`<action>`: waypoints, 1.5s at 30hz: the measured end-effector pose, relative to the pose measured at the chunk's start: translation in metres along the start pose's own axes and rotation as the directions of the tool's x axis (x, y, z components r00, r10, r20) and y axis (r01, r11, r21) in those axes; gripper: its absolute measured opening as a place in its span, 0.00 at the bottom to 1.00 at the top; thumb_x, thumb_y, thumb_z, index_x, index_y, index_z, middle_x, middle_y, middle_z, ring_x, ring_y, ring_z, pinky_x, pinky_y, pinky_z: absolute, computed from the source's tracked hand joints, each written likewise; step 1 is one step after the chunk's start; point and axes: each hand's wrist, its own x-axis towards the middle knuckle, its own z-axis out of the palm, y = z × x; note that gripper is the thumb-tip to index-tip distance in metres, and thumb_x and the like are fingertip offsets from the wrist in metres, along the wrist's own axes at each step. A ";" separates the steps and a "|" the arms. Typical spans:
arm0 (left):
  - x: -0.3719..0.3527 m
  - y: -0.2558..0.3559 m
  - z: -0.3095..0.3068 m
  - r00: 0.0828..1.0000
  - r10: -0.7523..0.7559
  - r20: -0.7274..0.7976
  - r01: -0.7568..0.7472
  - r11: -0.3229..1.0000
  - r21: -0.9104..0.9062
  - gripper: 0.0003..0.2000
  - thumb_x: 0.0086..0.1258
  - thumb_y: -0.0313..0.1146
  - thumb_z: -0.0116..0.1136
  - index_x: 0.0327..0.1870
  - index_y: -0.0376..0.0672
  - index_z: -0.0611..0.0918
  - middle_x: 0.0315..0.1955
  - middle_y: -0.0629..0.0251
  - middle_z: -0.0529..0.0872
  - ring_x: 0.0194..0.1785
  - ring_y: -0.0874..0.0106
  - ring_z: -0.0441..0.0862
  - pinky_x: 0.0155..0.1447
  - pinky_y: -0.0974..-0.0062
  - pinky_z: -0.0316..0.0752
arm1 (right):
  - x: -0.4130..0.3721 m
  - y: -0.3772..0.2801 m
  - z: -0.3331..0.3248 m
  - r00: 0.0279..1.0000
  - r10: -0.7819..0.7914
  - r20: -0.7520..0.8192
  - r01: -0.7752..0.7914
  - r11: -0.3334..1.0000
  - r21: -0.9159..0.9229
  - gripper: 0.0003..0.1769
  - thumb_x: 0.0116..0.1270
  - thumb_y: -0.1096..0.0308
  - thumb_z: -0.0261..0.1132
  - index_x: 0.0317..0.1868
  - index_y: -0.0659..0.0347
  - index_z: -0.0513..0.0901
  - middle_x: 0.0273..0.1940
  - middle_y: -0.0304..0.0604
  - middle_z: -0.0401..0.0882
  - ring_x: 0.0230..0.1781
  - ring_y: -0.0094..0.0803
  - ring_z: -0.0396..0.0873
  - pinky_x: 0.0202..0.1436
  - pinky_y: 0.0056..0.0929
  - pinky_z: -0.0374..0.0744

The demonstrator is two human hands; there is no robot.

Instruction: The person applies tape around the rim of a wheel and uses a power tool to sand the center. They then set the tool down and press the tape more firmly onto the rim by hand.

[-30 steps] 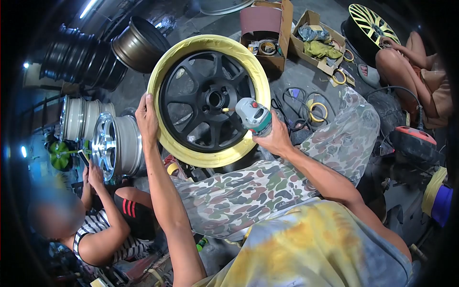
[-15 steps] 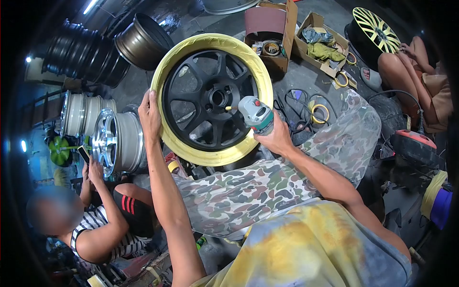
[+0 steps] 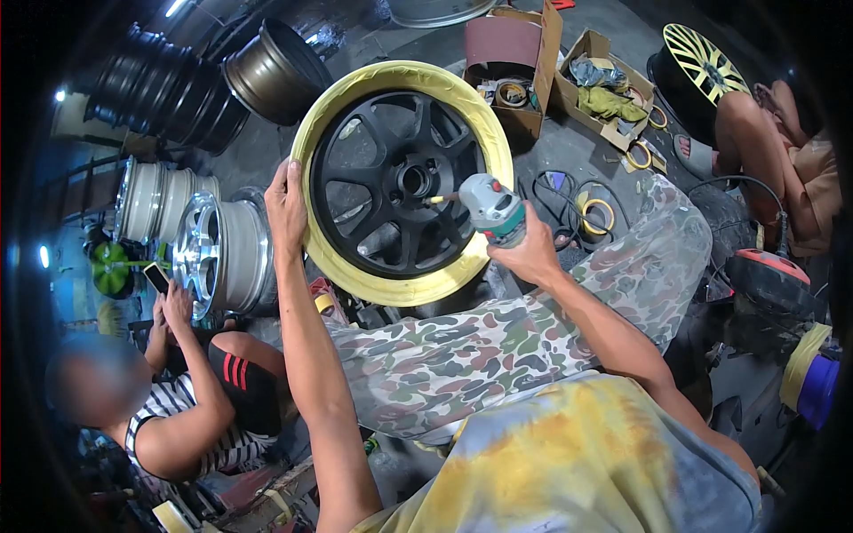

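A black spoked wheel [image 3: 384, 233] stands tilted before me, its rim wrapped in yellow masking tape [image 3: 355, 282]. My left hand [image 3: 286, 206] grips the taped rim at its left edge, fingers bent over it. In my right hand [image 3: 530, 251] is a grey and green power tool [image 3: 491, 206], held at the wheel's right side. The tool's thin yellow tip points left over the spokes, near the hub [image 3: 414, 180]; whether it touches the wheel I cannot tell.
Cardboard boxes [image 3: 569, 99] with tape rolls stand behind on the right. Cables and a tape roll [image 3: 596, 216] lie nearer. Several rims [image 3: 242, 253] stand on the left, beside a seated person [image 3: 191, 417] holding a phone. Another person [image 3: 755, 147] sits at the right by a yellow-spoked wheel [image 3: 702, 62].
The view has shifted slightly. The tool in my right hand has moved a little right relative to the hub. My left hand still holds the rim.
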 end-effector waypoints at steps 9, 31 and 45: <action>0.017 0.035 -0.023 0.997 -0.005 0.073 -0.028 0.895 0.445 0.18 0.81 0.40 0.56 0.46 0.29 0.86 0.36 0.42 0.88 0.41 0.55 0.89 0.52 0.62 0.79 | 0.002 -0.011 -0.036 0.996 0.018 -0.088 -0.019 1.000 -0.004 0.43 0.48 0.66 0.81 0.66 0.66 0.75 0.54 0.52 0.87 0.53 0.41 0.87 0.61 0.39 0.81; -0.004 0.026 0.001 0.984 0.174 -0.030 -0.137 0.857 0.496 0.20 0.88 0.40 0.49 0.43 0.30 0.83 0.33 0.46 0.78 0.38 0.49 0.77 0.47 0.55 0.71 | 0.032 -0.004 -0.001 0.997 -0.042 -0.065 0.040 0.998 -0.039 0.39 0.48 0.60 0.80 0.56 0.68 0.72 0.48 0.65 0.86 0.51 0.64 0.85 0.56 0.52 0.82; -0.012 0.039 0.011 0.963 0.268 -0.038 -0.217 0.849 0.482 0.18 0.87 0.38 0.51 0.42 0.30 0.82 0.30 0.49 0.76 0.33 0.55 0.76 0.43 0.60 0.71 | 0.028 0.001 0.009 0.996 -0.052 -0.075 0.044 0.995 -0.093 0.40 0.48 0.60 0.80 0.56 0.70 0.72 0.47 0.68 0.85 0.51 0.66 0.84 0.57 0.54 0.81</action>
